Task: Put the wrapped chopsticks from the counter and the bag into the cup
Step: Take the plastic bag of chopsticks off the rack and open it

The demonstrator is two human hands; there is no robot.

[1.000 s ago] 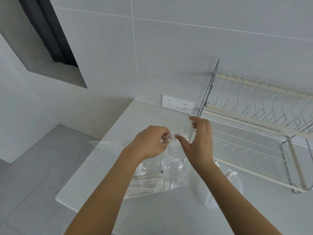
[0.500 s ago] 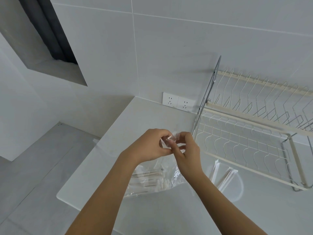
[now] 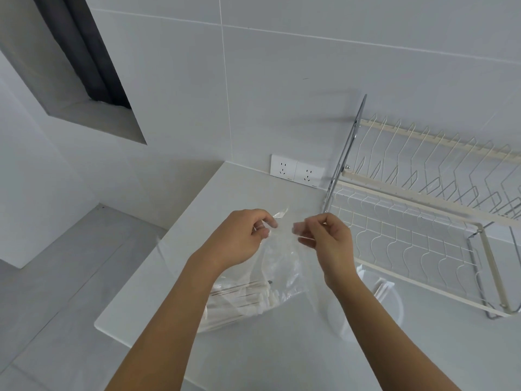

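Left hand (image 3: 242, 241) and right hand (image 3: 327, 241) pinch the bag (image 3: 279, 266) mouth at frame centre; thin film may slip, spilling chopsticks (image 3: 242, 299).

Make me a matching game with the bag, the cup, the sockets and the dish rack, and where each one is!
Things:
1. clear bag
2. white cup
3. sockets
4. dish rack

Places:
A. on the wall above the counter's back edge
B. standing on the counter at the right, by the wall
C. pinched at its top by both hands
D. on the counter, in front of the rack

Pairs: 1-C, 2-D, 3-A, 4-B
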